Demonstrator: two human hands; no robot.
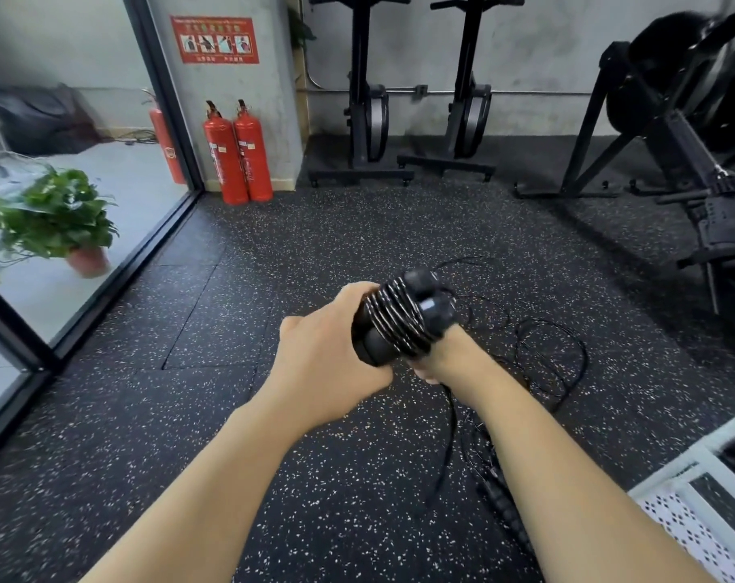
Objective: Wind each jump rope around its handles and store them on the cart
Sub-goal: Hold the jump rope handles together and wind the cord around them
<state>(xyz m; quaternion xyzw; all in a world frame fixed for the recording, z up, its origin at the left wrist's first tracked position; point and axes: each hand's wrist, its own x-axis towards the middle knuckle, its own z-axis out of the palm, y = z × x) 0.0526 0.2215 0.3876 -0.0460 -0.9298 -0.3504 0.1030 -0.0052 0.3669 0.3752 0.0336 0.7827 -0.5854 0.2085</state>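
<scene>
Clearly the winding step is in hand: two black handles (372, 345) are held side by side a little right of the frame centre, and the jump rope (399, 317) lies round them in many tight turns, from the middle of the handles up to their rounded ends. The left grip (328, 355) is clenched round the lower end of the handles, with the thumb side toward the camera. The right grip (441, 359) sits just right of the bundle and partly behind it; its fingers look curled on the cord, which leaves from under them and runs down toward the bottom of the frame, though most of this grip is hidden. So the wound part is between the two grips and touches both. More thin cord (567, 351) lies in loose loops on the speckled floor (273, 246) to the right, and a ribbed handle (504, 511) lies lower, near the right forearm; I cannot tell which loops belong to which rope. I judge the winding is well advanced but not finished. The next move calls for keeping the cord tight while more turns go on, then securing the end. The white cart (685, 523) shows in the lower right corner, apart from the bundle.
</scene>
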